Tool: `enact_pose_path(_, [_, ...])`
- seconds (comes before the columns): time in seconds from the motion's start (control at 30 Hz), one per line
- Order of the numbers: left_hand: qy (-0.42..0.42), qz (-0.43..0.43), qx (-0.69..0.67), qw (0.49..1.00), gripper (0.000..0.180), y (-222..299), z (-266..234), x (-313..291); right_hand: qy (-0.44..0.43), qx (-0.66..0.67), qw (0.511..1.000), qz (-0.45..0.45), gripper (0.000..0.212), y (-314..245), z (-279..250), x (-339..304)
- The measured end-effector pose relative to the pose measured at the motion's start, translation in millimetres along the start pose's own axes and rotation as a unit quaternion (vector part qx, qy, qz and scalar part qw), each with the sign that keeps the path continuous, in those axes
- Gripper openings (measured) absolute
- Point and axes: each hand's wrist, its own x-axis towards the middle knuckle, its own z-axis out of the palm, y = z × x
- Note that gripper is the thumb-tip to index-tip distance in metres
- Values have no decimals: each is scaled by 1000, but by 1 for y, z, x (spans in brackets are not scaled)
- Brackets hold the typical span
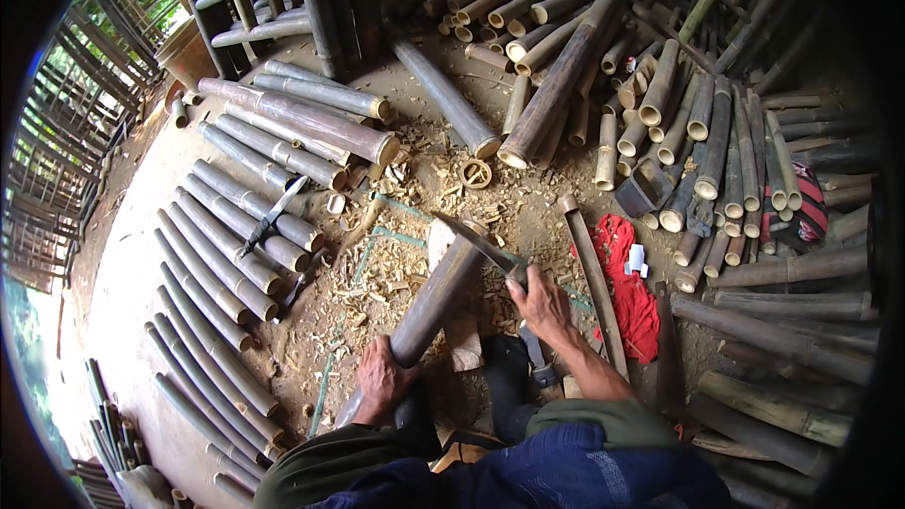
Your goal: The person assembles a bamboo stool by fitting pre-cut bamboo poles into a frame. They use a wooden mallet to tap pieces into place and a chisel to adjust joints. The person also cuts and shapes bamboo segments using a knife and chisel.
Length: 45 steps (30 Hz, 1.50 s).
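My left hand [382,382] is wrapped round a thick dark bamboo pole [436,302], which slants up and to the right from my lap side. In my right hand [545,306] is the handle of a machete [479,242]. Its blade points up and left and lies at the pole's far end, touching or just over it; I cannot tell which. A pale wooden block [463,341] shows beneath the pole. Wood chips [377,278] are scattered around the pole and the block.
Bamboo poles [222,273] lie in rows at left, with a black-handled knife [273,217] on them. Stacked bamboo pieces [726,160] fill the right side. Near my right hand are a split bamboo strip [596,287] and a red cloth [624,297] bearing a white object [636,261].
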Motion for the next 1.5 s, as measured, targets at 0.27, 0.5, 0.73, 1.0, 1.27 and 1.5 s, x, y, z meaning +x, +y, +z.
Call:
enact_pose_path(0.27, [15, -7, -18, 1000, 68, 8, 5, 4, 0, -70, 995, -77, 45, 22, 10, 27])
enact_pose_path(0.5, [14, -21, -33, 999, 71, 8, -6, 2, -93, -127, 974, -161, 58, 3, 13, 15])
enact_pose_path(0.73, [21, -22, -14, 999, 76, 7, -7, 3, 156, 16, 958, 241, 77, 101, -57, 61])
enact_pose_path(1.0, [-124, -85, -170, 974, 86, -8, -61, 49, 170, -123, 924, 320, 71, 170, -76, -61])
enact_pose_path(1.27, [-135, 36, -605, 784, 73, -17, -147, 179, 70, -346, 824, 444, 64, 163, -91, -110])
enact_pose_path(1.5, [-90, -67, -740, 663, 69, -27, -110, 183, 42, 54, 982, 177, 55, 31, -11, -44])
